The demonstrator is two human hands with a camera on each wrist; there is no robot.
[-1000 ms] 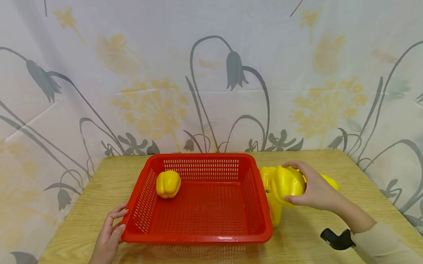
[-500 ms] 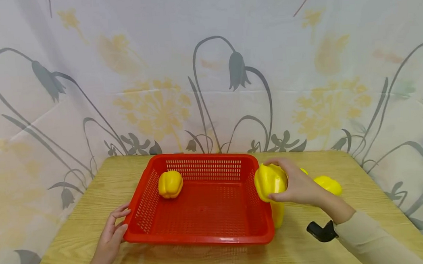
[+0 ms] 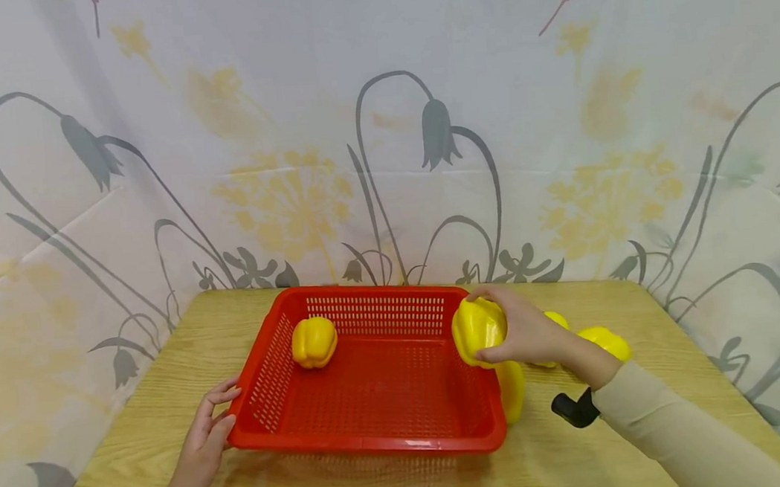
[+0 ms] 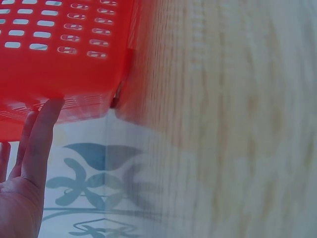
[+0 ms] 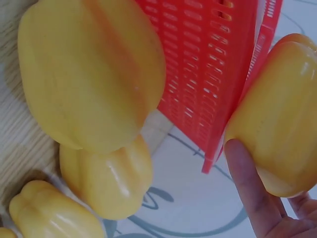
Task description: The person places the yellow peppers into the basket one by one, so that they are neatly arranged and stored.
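My right hand (image 3: 529, 329) grips a yellow bell pepper (image 3: 479, 331) above the right rim of a red plastic basket (image 3: 369, 447). In the right wrist view, a finger and the thumb lie against this bell pepper (image 5: 280, 119). My left hand (image 3: 203, 437) is at the basket's left rim, its fingertips touching the outside. The left wrist view shows rather straight fingers (image 4: 39, 141) against the slotted wall. Inside the basket, at the back left, lies another yellow bell pepper (image 3: 314, 343).
Right of the basket, more yellow peppers lie on the wooden table (image 3: 233, 313): one against the basket wall (image 3: 511, 392), partly hidden, one behind my right hand (image 3: 556, 320), and one farther right (image 3: 607, 342). A floral-patterned cloth (image 3: 385, 162) hangs behind the table.
My right hand has carried the bell pepper leftward, from the group beside the basket to above its right rim. My left hand stays at the left rim.
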